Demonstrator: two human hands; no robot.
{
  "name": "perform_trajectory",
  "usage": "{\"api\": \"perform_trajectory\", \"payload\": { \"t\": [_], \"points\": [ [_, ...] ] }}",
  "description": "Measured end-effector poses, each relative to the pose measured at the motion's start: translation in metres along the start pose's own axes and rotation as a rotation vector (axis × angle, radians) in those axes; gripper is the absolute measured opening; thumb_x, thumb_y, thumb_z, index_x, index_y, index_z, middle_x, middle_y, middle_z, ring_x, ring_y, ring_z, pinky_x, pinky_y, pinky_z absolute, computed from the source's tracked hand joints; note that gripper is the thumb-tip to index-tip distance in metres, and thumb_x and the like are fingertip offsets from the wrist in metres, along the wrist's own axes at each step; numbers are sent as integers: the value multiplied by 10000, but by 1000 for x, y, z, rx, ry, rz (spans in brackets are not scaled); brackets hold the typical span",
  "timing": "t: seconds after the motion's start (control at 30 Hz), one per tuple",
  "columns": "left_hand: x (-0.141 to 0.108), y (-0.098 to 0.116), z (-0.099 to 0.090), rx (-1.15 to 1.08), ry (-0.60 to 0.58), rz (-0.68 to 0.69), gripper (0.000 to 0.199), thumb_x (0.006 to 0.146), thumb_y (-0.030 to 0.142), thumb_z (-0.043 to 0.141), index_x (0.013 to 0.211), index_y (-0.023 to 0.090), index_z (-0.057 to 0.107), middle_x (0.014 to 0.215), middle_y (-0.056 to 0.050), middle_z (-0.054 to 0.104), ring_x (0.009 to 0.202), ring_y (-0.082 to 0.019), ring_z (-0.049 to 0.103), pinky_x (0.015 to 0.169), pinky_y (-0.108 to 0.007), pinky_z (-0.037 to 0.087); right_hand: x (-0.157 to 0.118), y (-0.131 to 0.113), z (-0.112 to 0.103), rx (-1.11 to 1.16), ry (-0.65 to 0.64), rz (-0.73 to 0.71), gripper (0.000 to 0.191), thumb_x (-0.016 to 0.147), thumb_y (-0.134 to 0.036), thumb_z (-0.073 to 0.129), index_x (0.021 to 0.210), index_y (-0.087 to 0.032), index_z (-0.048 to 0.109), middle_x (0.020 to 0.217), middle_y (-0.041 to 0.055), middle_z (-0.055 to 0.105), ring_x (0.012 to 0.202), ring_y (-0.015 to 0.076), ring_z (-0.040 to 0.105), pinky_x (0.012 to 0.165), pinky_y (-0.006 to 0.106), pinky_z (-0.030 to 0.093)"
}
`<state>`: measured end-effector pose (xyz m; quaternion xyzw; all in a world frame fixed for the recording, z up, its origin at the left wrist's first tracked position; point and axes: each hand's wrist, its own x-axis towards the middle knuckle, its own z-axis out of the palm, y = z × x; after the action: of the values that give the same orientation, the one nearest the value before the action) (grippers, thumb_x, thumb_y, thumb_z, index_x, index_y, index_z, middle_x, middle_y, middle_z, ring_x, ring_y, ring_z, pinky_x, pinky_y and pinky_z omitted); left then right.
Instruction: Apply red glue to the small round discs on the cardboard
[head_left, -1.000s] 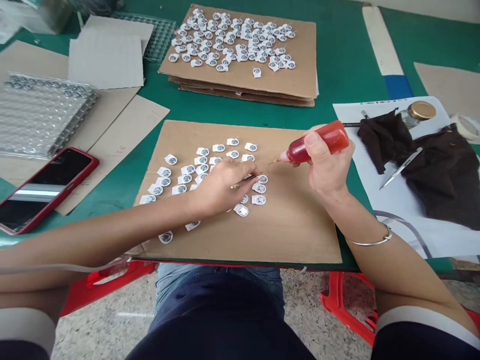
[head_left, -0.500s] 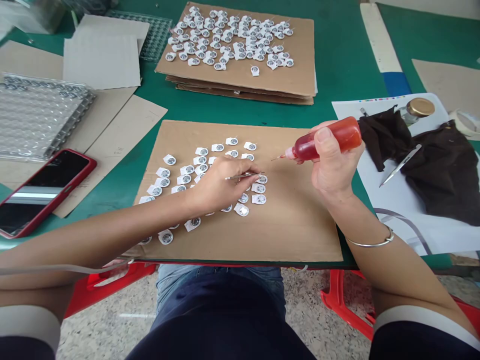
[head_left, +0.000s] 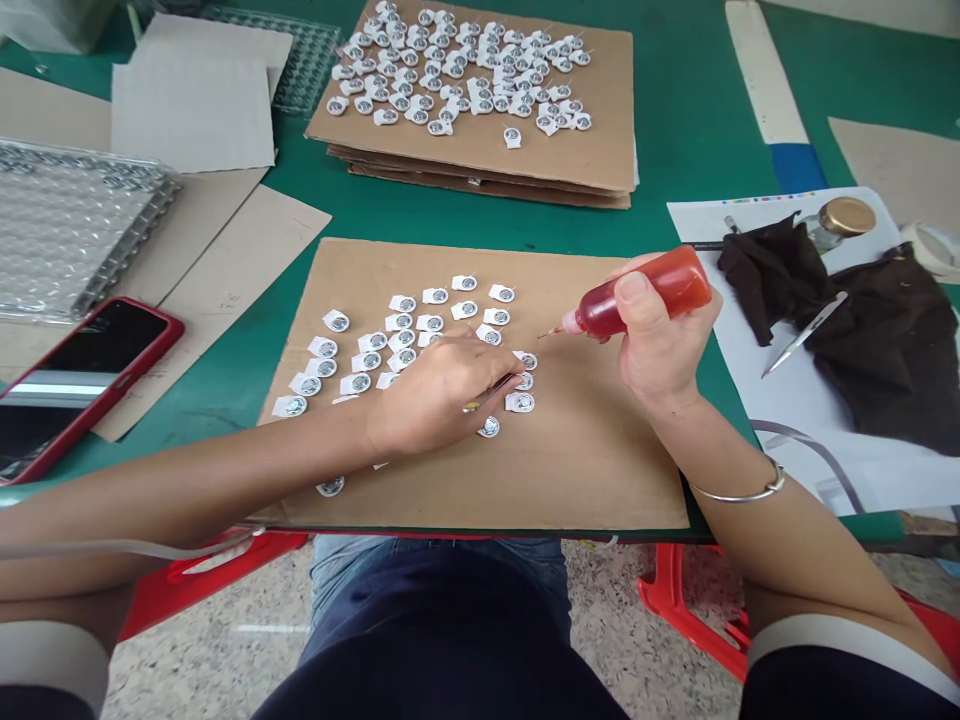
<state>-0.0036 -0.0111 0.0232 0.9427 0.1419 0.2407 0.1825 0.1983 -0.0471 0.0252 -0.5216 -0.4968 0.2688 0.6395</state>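
Note:
My left hand (head_left: 450,385) is closed on slim metal tweezers (head_left: 491,393), over the right side of a cardboard sheet (head_left: 600,450). Its fingertips are beside a small white tag with a round silver-and-black face (head_left: 527,361); whether the tweezers touch it is hidden. My right hand (head_left: 660,340) is wrapped around a red squeeze bottle (head_left: 645,290), tilted so that its thin needle tip points down and left, just above the board and apart from the tags. Several similar tags (head_left: 366,361) lie in loose rows, some hidden under my left hand and forearm.
Behind, a stack of cardboard (head_left: 480,180) carries many more tags. On the left are a red-cased phone (head_left: 82,385), clear plastic trays (head_left: 67,230) and grey card. A dark cloth (head_left: 885,350), a craft knife (head_left: 806,335) and a gold-lidded jar (head_left: 846,218) are at the right.
My left hand has shifted slightly down, and the tweezers now slant more steeply in it. The bottle in my right hand has moved a little left and its tip sits lower.

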Motion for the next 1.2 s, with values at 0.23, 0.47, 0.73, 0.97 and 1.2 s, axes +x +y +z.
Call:
{"api": "perform_trajectory", "payload": {
  "t": [0.23, 0.47, 0.73, 0.97, 1.2],
  "points": [
    [1, 1, 0, -10, -9, -10, 111, 884, 146, 490, 902, 114, 595, 754, -41, 666, 742, -164, 642, 699, -318, 473, 0, 1, 0, -37, -6, -24, 270, 790, -473, 612, 768, -218, 527, 577, -18, 603, 603, 161, 652, 494, 276, 521],
    [3, 1, 2, -1, -20, -24, 129, 886, 138, 464, 878, 114, 590, 748, -42, 659, 727, -159, 634, 706, -317, 471, 1, 0, 0, -43, -6, -57, 261, 805, -468, 595, 759, -219, 530, 562, -27, 597, 579, 150, 645, 510, 273, 527],
    [11, 1, -5, -12, -228, -35, 140, 822, 76, 432, 825, 112, 568, 706, -44, 602, 694, -153, 581, 693, -301, 440, 1, 2, 4, 4, 33, -29, 264, 771, -442, 645, 729, -199, 552, 532, -31, 585, 509, 147, 620, 484, 271, 517],
    [12, 10, 0, 245, -244, 170, 190, 789, 10, 394, 679, 126, 496, 647, -56, 556, 594, -157, 504, 625, -308, 394, -5, 11, 8, -4, -28, 66, 237, 781, -412, 645, 790, -195, 551, 570, -30, 589, 531, 160, 631, 473, 282, 527],
    [4, 26, 13, 510, -143, 274, 213, 812, -12, 422, 690, 93, 560, 624, -88, 599, 570, -181, 545, 597, -317, 411, -10, 12, 11, -79, -137, 59, 221, 756, -394, 675, 814, -221, 551, 601, -17, 592, 543, 160, 625, 512, 305, 519]
  ]
}}
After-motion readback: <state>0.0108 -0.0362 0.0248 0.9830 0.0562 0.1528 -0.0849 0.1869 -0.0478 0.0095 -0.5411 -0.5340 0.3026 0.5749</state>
